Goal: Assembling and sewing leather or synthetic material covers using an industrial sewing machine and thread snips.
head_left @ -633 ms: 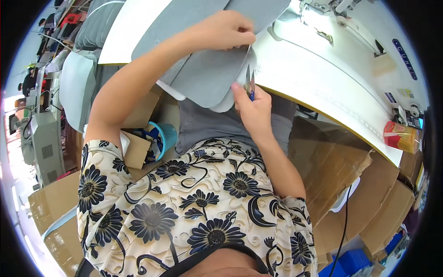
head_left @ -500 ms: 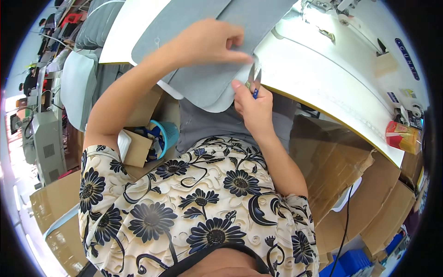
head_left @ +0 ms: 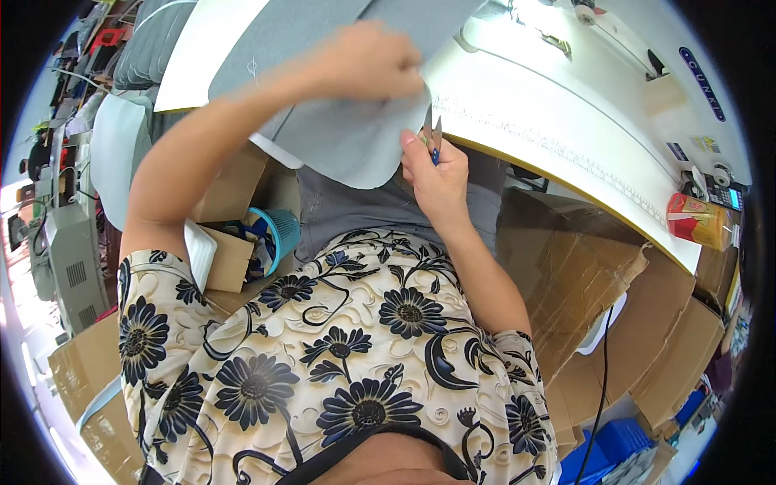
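My right hand [head_left: 437, 178] is closed around small thread snips [head_left: 434, 141] with a blue part on the handle; their pointed blades stick up, apart from each other. It is beside the right edge of a grey fabric piece [head_left: 347, 149] with a rounded corner, which hangs over the table edge toward my lap. Above that piece, my left hand [head_left: 373, 63] is curled shut and blurred by motion. Whatever its fingers hold is hidden. Loose pale thread [head_left: 255, 71] lies on the grey fabric, left of my left forearm.
A white worktable [head_left: 550, 137] stretches right, with metal machine parts [head_left: 556, 42] at its back. A red and yellow container [head_left: 697, 220] stands at its right end. Below are a blue basket [head_left: 283, 234] and cardboard boxes [head_left: 566, 267]. More grey pieces [head_left: 120, 153] hang at left.
My left hand has curled from an outstretched finger and thumb into a closed shape, near the fabric's right edge. The snips remain in my right hand. The whole view has shifted slightly.
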Available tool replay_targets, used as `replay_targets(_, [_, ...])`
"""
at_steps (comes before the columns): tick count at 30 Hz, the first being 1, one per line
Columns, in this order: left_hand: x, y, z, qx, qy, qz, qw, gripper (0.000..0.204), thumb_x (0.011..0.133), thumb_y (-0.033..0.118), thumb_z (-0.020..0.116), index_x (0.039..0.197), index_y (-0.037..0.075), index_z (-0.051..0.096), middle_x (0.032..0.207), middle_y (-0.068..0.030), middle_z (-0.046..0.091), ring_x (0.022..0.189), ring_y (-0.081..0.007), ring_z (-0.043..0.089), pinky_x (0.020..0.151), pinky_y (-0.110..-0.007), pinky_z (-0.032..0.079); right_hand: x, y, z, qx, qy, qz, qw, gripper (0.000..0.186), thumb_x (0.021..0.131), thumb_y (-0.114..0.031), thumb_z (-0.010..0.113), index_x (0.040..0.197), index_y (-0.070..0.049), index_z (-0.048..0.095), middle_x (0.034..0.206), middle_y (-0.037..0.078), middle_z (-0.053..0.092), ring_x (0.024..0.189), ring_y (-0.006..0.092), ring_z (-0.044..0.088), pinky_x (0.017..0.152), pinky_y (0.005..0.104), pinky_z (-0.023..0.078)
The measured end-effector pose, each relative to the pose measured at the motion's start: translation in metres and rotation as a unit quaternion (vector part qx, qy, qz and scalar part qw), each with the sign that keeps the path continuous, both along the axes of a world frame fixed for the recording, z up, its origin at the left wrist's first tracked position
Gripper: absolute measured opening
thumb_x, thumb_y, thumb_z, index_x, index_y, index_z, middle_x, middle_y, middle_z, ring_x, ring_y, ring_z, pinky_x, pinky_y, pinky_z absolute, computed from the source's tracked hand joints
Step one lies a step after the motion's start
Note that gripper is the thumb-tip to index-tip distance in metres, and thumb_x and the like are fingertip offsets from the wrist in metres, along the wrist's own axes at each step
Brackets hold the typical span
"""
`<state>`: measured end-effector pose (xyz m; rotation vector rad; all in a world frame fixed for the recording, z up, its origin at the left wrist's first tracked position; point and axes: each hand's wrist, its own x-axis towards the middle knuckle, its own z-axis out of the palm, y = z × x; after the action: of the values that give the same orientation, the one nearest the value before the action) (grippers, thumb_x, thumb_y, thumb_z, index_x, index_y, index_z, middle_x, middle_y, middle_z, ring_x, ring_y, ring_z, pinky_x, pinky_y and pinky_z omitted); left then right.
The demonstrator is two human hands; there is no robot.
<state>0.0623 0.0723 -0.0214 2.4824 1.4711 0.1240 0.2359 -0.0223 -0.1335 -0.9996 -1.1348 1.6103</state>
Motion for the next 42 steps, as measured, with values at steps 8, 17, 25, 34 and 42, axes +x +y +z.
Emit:
replay_targets(8, [-0.02, -0.015, 0.038, -0.05, -0.284, 0.172, 0.942, 0.028, 0.085, 0.027, 0.062, 0.077, 0.001, 0.068, 0.062, -0.0007, 0.057, 0.055, -0.0114, 0.051, 0.05, -0.029, 0.04, -0.004, -0.007, 0.0, -0.113, -0.016, 0.026, 0.993, 0.022, 0.097, -0.017, 0.064, 0.079, -0.006, 0.058, 0.063, -0.007, 0.043, 0.052, 0.002, 0.036, 0.046, 0.0202, 0.027])
replay_targets(17, [-0.02, -0.007, -0.013, -0.165, -0.242, 0.006, 0.956, 0.027, 0.085, 0.023, 0.063, 0.083, -0.003, 0.069, 0.066, -0.009, 0.065, 0.059, -0.0147, 0.056, 0.057, -0.033, 0.046, 0.037, 0.001, 0.058, 0.281, -0.342, -0.128, 0.887, 0.023, 0.093, -0.017, 0.069, 0.106, 0.002, 0.072, 0.074, 0.0, 0.063, 0.066, 0.0052, 0.053, 0.06, 0.0213, 0.044])
replay_targets(25, [-0.009, -0.013, -0.02, -0.061, -0.269, -0.028, 0.961, 0.024, 0.086, 0.021, 0.061, 0.08, -0.002, 0.066, 0.063, -0.0043, 0.059, 0.058, -0.0117, 0.051, 0.054, -0.031, 0.042, 0.025, 0.072, 0.07, 0.291, -0.439, 0.008, 0.85, 0.033, 0.086, -0.032, 0.065, 0.08, 0.001, 0.066, 0.065, 0.021, 0.062, 0.064, 0.0406, 0.062, 0.061, 0.044, 0.048])
replay_targets(34, [-0.029, -0.002, -0.023, -0.17, -0.35, 0.027, 0.921, 0.02, 0.085, 0.017, 0.061, 0.073, 0.001, 0.062, 0.061, 0.0048, 0.048, 0.058, -0.0057, 0.041, 0.051, -0.028, 0.034, 0.017, 0.07, 0.066, 0.279, -0.473, 0.012, 0.836, 0.028, 0.085, -0.029, 0.063, 0.077, -0.003, 0.066, 0.066, 0.019, 0.064, 0.067, 0.0407, 0.063, 0.063, 0.0462, 0.05])
replay_targets(42, [-0.023, 0.004, -0.018, 0.063, -0.208, -0.199, 0.956, 0.024, 0.093, 0.026, 0.065, 0.1, 0.004, 0.072, 0.101, -0.0125, 0.069, 0.096, -0.0275, 0.064, 0.082, -0.043, 0.048, 0.063, 0.074, 0.067, 0.268, -0.428, -0.064, 0.861, 0.037, 0.091, -0.04, 0.066, 0.097, -0.004, 0.071, 0.066, 0.016, 0.063, 0.057, 0.0242, 0.056, 0.06, 0.0353, 0.047])
